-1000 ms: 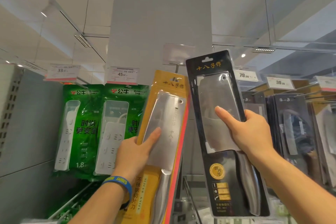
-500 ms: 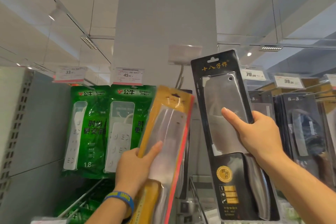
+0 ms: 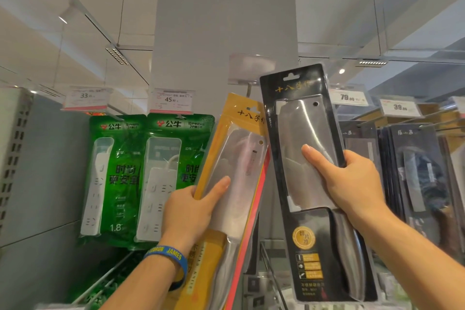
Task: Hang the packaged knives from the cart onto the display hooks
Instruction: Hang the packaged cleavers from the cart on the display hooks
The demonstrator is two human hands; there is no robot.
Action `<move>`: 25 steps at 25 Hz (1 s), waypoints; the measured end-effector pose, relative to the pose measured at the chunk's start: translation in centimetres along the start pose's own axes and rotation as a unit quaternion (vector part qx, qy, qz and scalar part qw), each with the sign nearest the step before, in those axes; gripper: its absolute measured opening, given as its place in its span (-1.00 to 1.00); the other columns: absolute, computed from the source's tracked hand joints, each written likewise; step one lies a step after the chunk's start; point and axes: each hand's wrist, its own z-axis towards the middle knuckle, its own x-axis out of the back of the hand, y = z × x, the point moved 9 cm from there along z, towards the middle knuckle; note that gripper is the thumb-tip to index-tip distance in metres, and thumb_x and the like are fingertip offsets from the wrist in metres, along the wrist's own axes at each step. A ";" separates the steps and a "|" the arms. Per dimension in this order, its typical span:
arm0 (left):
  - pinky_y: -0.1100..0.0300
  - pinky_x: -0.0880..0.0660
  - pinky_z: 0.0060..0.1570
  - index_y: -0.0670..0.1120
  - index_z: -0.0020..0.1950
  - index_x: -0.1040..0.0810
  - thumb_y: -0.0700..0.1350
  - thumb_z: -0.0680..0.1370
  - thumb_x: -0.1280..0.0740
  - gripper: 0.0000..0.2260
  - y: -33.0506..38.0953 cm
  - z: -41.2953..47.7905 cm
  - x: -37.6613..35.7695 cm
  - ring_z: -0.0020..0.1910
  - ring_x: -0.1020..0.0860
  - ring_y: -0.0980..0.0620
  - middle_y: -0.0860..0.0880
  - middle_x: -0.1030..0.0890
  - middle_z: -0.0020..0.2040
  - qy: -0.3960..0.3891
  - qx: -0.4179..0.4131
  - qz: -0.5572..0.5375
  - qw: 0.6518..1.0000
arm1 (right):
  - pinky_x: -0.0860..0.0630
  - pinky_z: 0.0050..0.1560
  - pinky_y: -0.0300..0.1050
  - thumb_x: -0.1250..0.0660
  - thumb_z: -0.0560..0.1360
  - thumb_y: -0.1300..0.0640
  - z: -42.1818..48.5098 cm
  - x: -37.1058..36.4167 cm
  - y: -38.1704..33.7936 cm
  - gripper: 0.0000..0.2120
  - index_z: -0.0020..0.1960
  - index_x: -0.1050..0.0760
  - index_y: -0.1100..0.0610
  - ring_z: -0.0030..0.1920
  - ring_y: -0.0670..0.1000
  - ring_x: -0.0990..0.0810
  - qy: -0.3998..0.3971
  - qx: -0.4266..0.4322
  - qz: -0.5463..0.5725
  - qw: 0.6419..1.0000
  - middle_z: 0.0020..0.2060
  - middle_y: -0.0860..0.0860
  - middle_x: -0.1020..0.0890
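Note:
My left hand (image 3: 193,211) grips a yellow-carded cleaver pack (image 3: 241,158) by its left edge, thumb across the blade window; the pack leans right. My right hand (image 3: 352,184) grips a black-carded cleaver pack (image 3: 299,113) at its right edge, thumb on the blade. Both packs are raised in front of a grey pillar. A display hook (image 3: 249,89) with a blank clear label holder (image 3: 251,68) juts out just above and between their tops; neither pack's hang hole is on it.
Green power-strip packs (image 3: 161,184) hang to the left under price tags 33 (image 3: 86,95) and 45 (image 3: 171,99). Dark packaged knives (image 3: 417,171) hang on hooks at the right under tags 79 and 39. A perforated shelf upright (image 3: 12,158) stands far left.
The yellow pack dipped and tilted half a second ago, then came back up closer to the hook. The black pack stayed nearly still in my right hand.

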 end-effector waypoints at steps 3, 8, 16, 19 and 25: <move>0.08 -0.55 -0.40 -0.14 -0.37 -0.54 0.62 0.16 -0.28 -0.23 -0.7 0.4 -0.3 -0.45 -0.59 -0.01 -0.04 -0.60 -0.44 -0.011 0.021 -0.008 1.000 | -0.50 -0.09 0.08 -0.41 0.28 -0.52 0.1 -0.5 0.5 -0.21 -0.06 -0.55 0.25 -0.07 0.17 -0.59 -0.009 -0.001 0.005 1.000 -0.08 0.16 -0.65; 0.10 -0.50 -0.39 -0.16 -0.34 -0.54 0.63 0.15 -0.27 -0.20 -0.7 0.4 -0.5 -0.36 -0.63 -0.12 -0.14 -0.62 -0.38 -0.028 0.025 0.000 0.999 | -0.50 -0.17 0.05 -0.42 0.27 -0.52 -0.3 -0.7 0.2 -0.24 -0.14 -0.48 0.21 -0.14 0.14 -0.58 -0.015 -0.005 -0.001 1.000 -0.18 0.09 -0.62; 0.14 -0.39 -0.39 -0.03 -0.37 -0.46 0.61 0.18 -0.29 -0.34 -0.1 -0.1 -1.0 -0.45 -0.49 -0.01 -0.01 -0.51 -0.43 -0.067 0.024 0.042 0.997 | -0.52 -0.06 0.06 -0.38 0.24 -0.59 -0.6 -0.5 0.6 -0.18 0.03 -0.50 0.15 -0.02 0.12 -0.59 -0.022 -0.019 -0.017 0.999 -0.02 0.10 -0.62; 0.15 -0.43 -0.41 -0.03 -0.38 -0.50 0.61 0.16 -0.30 -0.33 0.3 -0.4 -1.2 -0.46 -0.55 0.01 -0.07 -0.57 -0.44 -0.084 0.033 0.033 0.995 | -0.60 0.04 0.15 -0.37 0.22 -0.60 -0.8 -0.2 0.8 0.02 0.22 -0.57 0.28 0.13 0.23 -0.65 -0.025 -0.014 -0.027 0.999 0.13 0.18 -0.68; -0.11 -0.61 -0.16 -0.28 -0.12 -0.62 0.61 0.14 -0.33 -0.07 0.4 0.1 0.2 -0.24 -0.66 -0.22 -0.24 -0.67 -0.21 -0.084 0.040 0.024 0.995 | -0.65 0.00 0.17 -0.37 0.19 -0.62 -0.8 0.4 0.5 0.00 0.15 -0.60 0.26 -0.01 0.17 -0.69 -0.028 -0.023 -0.026 0.999 -0.01 0.16 -0.71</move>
